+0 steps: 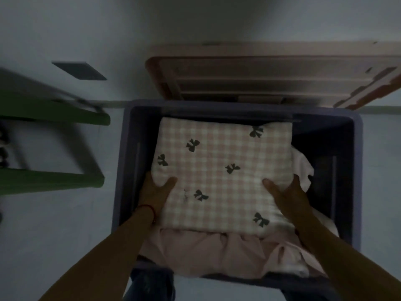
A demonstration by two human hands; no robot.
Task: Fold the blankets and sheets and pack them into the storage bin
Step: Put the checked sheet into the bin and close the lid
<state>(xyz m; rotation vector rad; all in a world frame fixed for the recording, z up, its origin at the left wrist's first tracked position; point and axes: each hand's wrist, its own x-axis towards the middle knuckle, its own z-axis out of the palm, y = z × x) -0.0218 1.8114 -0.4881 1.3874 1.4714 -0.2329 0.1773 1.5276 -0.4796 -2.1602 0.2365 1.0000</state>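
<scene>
floor (54,246): pale, dim light from my end, everything sits on it
storage bin (355,161): dark blue, open top, long axis runs left-right across my view, near rim right below me by the knees
lid (249,79): beige, ribbed, standing just behind the bin's far rim, looks propped against the wall
green furniture (52,181): some green frame off to the left of the bin, blurry, can't say what it is; well apart from the bin
gingham blanket (221,170): folded pink-and-white check with dark bows, roughly square so no real long axis, edges tilted slightly clockwise against the bin walls, lying flat on top inside the bin toward the left and far side
pink sheet (206,253): plain pink bundle under the gingham one, bunched up against the near wall, spilling a bit over the near rim
white fabric (302,168): poking out at the gingham's right edge, between it and the right wall
left hand (155,192): clamped on the gingham's near-left corner, thumb on top, fingers hidden beneath
right hand (286,194): gripping the near-right edge the same way, thumb on top
wrist string (149,208): thin red band on the left wrist
</scene>
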